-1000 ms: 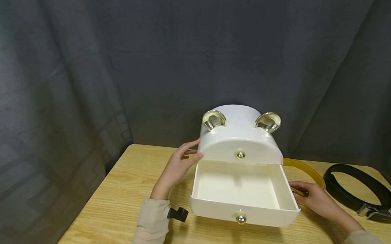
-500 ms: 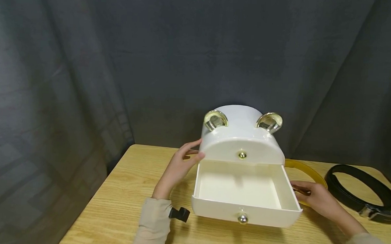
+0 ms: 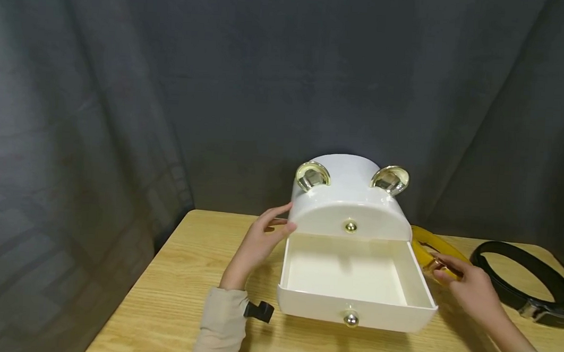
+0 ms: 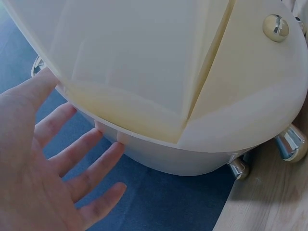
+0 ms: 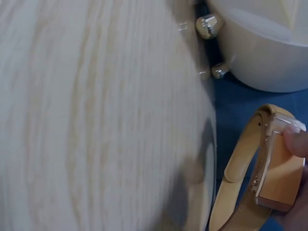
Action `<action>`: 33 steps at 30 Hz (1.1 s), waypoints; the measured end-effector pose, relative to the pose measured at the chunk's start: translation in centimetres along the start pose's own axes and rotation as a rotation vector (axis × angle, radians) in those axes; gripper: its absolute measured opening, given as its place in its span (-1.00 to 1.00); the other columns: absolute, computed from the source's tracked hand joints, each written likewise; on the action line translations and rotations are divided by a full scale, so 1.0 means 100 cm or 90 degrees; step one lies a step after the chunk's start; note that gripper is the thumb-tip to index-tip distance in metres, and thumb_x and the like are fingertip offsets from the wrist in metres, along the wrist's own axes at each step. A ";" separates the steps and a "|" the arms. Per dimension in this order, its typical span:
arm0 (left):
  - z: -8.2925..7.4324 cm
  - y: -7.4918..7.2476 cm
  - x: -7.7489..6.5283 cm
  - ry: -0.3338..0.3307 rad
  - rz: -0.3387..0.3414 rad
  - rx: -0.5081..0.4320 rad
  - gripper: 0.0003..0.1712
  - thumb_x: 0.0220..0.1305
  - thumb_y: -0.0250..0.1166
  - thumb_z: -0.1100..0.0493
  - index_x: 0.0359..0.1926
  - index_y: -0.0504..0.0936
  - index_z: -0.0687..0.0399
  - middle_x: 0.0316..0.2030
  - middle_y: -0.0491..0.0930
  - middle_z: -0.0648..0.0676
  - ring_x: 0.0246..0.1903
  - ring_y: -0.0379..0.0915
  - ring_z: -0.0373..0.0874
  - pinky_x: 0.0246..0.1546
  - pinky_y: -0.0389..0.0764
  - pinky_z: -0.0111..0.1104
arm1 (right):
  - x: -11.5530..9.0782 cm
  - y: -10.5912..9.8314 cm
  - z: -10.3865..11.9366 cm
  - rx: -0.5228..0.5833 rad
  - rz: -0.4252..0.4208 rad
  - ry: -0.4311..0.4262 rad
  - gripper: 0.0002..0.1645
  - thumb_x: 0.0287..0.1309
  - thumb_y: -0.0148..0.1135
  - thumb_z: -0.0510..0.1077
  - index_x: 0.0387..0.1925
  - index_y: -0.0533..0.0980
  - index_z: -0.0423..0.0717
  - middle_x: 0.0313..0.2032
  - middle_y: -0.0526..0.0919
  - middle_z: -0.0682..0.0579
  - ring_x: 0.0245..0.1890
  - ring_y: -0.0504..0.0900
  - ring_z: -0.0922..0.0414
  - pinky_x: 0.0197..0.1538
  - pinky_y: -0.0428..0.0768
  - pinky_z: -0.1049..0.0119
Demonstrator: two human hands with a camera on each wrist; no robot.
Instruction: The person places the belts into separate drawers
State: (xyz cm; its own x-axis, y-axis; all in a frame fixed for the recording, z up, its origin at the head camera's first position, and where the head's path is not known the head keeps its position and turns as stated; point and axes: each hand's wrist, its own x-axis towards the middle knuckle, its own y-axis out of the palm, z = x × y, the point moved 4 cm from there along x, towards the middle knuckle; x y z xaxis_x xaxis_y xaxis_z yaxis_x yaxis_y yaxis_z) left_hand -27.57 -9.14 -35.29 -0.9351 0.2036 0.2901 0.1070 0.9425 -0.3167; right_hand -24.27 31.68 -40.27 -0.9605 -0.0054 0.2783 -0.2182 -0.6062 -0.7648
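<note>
A white storage box [image 3: 349, 171] with gold ears stands on the table, its lower drawer [image 3: 351, 310] pulled out and bare inside. My left hand [image 3: 257, 245] rests against the box's left side. In the left wrist view the fingers [image 4: 85, 144] of that hand are spread, their tips touching the white wall. To the right of the drawer, my right hand [image 3: 472, 289] pinches a yellow belt [image 3: 434, 241] at its metal buckle [image 5: 281, 166]. The right wrist view shows the thumb on the buckle, the strap looping beside it; the other fingers are mostly out of frame.
A coiled black belt [image 3: 501, 278] with a silver buckle lies at the table's right side. The wooden table [image 3: 175, 298] ends at a dark grey curtain [image 3: 247, 100] behind and to the left.
My right hand has lifted the yellow belt's buckle and drawn slightly right, away from the drawer, so more of the strap shows. My left hand stays against the box.
</note>
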 end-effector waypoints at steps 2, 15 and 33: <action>0.007 0.001 0.002 0.006 -0.002 0.000 -0.44 0.20 0.23 -0.16 0.24 0.38 -0.39 0.19 0.33 -0.19 0.14 0.34 0.05 0.13 0.24 -0.01 | -0.002 -0.004 0.000 0.012 -0.012 0.013 -0.49 0.23 0.18 -0.04 0.09 0.46 -0.31 -0.09 0.56 -0.32 -0.39 0.45 0.23 -0.44 0.37 0.35; 0.009 0.001 0.004 0.020 -0.007 0.007 -0.43 0.18 0.21 -0.22 0.23 0.37 -0.45 0.20 0.33 -0.22 0.13 0.35 0.03 0.12 0.25 -0.01 | -0.007 -0.018 0.004 0.027 -0.076 0.074 -0.40 0.25 0.13 0.03 0.13 0.41 -0.35 -0.06 0.52 -0.36 -0.48 0.32 0.35 -0.51 0.31 0.42; 0.012 0.000 0.006 0.010 -0.010 0.021 -0.43 0.15 0.19 -0.30 0.20 0.36 -0.55 0.17 0.33 -0.26 0.10 0.37 -0.05 0.09 0.33 -0.09 | -0.029 -0.032 0.021 0.045 -0.101 0.082 -0.43 0.30 0.06 0.03 0.17 0.39 -0.29 -0.21 0.45 0.34 -0.44 0.30 0.35 -0.52 0.33 0.45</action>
State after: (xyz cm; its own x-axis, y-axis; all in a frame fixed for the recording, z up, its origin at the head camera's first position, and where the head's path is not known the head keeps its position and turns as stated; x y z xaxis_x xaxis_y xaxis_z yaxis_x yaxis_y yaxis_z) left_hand -28.49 -9.38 -36.18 -0.9312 0.1929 0.3092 0.0809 0.9366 -0.3408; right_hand -20.42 31.97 -37.39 -0.9301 0.1936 0.3122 -0.3604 -0.6455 -0.6733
